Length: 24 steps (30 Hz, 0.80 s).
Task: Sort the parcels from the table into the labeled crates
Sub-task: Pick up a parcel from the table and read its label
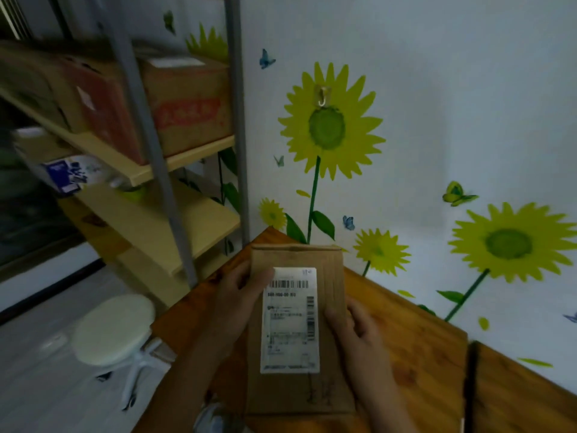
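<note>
A flat brown cardboard parcel [331, 389] with a white shipping label [290, 320] is held up in front of me, label facing me, above the corner of the wooden table [415, 348]. My left hand [237, 304] grips its left edge, thumb lying over the label's top left corner. My right hand [359, 329] grips its right edge, thumb on the front face. No crates are in view.
A metal shelving rack [175, 195] with wooden boards stands to the left, carrying cardboard boxes [187, 107]. A white round stool [115, 329] stands on the floor beside the table. A wall with sunflower stickers [327, 123] runs behind the table.
</note>
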Each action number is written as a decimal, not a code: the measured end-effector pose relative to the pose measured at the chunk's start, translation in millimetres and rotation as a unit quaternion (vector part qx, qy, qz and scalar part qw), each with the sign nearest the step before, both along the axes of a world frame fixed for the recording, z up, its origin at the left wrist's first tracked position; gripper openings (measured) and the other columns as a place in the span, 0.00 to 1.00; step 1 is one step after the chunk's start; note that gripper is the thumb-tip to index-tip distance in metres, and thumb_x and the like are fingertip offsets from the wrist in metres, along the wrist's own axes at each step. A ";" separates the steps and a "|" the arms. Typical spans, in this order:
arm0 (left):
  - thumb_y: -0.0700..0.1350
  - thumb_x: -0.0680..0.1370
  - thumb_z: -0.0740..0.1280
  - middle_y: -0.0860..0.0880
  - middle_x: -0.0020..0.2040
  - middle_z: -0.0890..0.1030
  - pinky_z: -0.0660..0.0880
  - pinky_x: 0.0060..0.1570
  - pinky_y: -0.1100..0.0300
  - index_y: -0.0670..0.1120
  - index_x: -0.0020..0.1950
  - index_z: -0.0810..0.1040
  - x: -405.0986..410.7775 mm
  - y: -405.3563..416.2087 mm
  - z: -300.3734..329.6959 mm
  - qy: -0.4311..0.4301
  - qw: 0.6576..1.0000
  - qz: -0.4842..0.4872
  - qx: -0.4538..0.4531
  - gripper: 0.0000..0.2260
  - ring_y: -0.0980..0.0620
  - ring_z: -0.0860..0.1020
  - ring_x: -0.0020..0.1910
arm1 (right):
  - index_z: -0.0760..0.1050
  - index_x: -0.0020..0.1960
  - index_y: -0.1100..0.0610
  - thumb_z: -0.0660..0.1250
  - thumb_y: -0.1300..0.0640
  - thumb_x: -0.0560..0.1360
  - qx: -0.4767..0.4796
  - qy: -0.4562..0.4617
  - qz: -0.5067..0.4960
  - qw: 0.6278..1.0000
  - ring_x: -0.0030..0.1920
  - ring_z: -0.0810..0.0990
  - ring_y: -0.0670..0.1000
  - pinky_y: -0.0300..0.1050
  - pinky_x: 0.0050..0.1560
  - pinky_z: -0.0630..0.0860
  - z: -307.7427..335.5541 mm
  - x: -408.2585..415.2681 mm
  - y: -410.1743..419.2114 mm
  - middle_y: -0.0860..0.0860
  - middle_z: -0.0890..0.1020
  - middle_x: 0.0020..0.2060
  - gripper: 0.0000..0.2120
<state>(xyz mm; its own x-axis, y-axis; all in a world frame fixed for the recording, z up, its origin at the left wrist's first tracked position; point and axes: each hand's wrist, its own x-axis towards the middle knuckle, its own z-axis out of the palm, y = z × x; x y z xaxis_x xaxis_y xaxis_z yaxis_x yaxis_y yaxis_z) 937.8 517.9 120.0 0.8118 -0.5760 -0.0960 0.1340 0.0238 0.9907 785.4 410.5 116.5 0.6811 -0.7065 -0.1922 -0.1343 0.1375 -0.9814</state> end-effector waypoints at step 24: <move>0.54 0.74 0.75 0.56 0.54 0.80 0.76 0.50 0.64 0.62 0.71 0.70 -12.7 68.4 115.5 -0.392 0.877 -0.249 0.128 0.27 0.57 0.81 0.52 | 0.79 0.54 0.49 0.69 0.50 0.79 -0.265 0.028 0.043 0.963 0.44 0.85 0.44 0.39 0.43 0.78 54.2 -41.6 70.0 0.44 0.86 0.45 0.05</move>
<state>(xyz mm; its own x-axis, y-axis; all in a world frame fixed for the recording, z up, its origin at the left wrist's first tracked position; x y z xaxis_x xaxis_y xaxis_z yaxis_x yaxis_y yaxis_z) 925.1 586.3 235.5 0.3407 -0.9183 0.2015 -0.6586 -0.0802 0.7482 743.8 480.4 170.8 0.7411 -0.6562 0.1420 -0.1773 -0.3953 -0.9013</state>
